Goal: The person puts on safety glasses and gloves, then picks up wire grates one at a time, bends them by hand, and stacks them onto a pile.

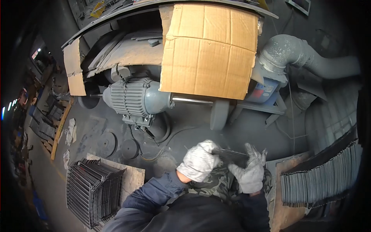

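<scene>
Both my hands wear grey-white work gloves and are low in the middle of the head view, above my camouflage-patterned lap. My left hand point(198, 161) is closed round one end of a thin dark metal piece point(232, 152). That piece reaches across toward my right hand point(250, 170), whose fingers are spread and point upward beside its other end. Beyond my hands, a grey wheel point(219, 115) sits on the shaft of a grey motor point(133, 97).
Stacked dark wire frames point(94, 189) stand at the lower left. A long row of thin metal pieces point(319, 176) lies at the right. Cardboard point(210, 52) hangs over the shaft. A fat duct point(284, 50) curves at the upper right. Round discs point(107, 144) lie on the floor.
</scene>
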Demonstrator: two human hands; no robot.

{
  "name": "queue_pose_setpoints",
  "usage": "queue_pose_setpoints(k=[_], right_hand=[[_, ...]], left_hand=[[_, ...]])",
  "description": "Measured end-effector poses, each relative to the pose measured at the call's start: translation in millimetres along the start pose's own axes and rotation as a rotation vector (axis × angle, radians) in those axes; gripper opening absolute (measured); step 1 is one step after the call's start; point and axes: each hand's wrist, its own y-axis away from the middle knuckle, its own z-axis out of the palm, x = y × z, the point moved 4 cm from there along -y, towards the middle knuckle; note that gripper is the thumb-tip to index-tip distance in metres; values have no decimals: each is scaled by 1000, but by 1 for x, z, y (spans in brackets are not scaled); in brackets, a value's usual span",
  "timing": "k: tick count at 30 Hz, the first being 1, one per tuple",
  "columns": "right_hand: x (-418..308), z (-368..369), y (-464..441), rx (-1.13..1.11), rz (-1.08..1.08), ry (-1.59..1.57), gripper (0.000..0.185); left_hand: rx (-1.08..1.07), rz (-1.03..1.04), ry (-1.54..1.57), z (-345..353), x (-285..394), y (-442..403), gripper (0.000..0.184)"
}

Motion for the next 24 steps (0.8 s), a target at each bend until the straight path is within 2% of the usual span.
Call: queue_pose_setpoints(k=[2, 3, 4, 5, 6, 8, 10, 11, 12, 13, 15, 16, 17, 19, 20, 21, 23, 24], right_hand=[[51, 25, 23, 34, 341, -437, 46], [60, 29, 27, 100, 443, -745, 25], [70, 33, 31, 119, 391, -712, 24], [84, 38, 36, 135, 342, -681, 23], [91, 38, 40, 151, 295, -650, 22], [90, 30, 47, 235, 462, -762, 19], [94, 25, 50, 260, 561, -771, 21], [98, 35, 57, 394, 565, -1009, 15], [93, 37, 61, 413, 549, -1005, 15], [84, 40, 64, 434, 530, -1003, 15], [31, 21, 51, 287, 72, -463, 29], [25, 33, 53, 248, 157, -759, 31], [22, 52, 55, 203, 244, -1054, 34], [33, 96, 68, 63, 394, -1447, 37], [44, 125, 83, -26, 454, -1543, 38], [47, 134, 88, -107, 480, -1548, 39], [53, 140, 93, -257, 495, -1459, 42], [57, 138, 94, -247, 544, -1379, 40]], left_hand=[[-20, 137, 41, -4, 29, -5, 23], [-28, 208, 20, -3, 38, -6, 26], [-31, 277, -3, -4, 46, -5, 28], [80, 317, -9, -11, 57, -2, 39], [203, 342, -61, -14, 59, 3, 43], [442, 387, -163, -21, 57, 25, 50], [349, 305, 76, -13, 39, 44, 58], [314, 56, 456, 7, 25, 53, 60], [270, -201, 831, 30, 8, 65, 62], [135, -342, 779, 48, -10, 75, 63], [113, -570, 1091, 77, -37, 74, 59], [97, -687, 1244, 92, -51, 74, 57], [169, -455, 1431, 100, -64, 72, 50], [291, -463, 1396, 78, -40, 62, 45], [347, -465, 1375, 68, -33, 56, 43], [354, -520, 1409, 71, -46, 51, 29], [312, -534, 1291, 68, -62, 51, 20], [292, -539, 1230, 68, -68, 50, 16]])
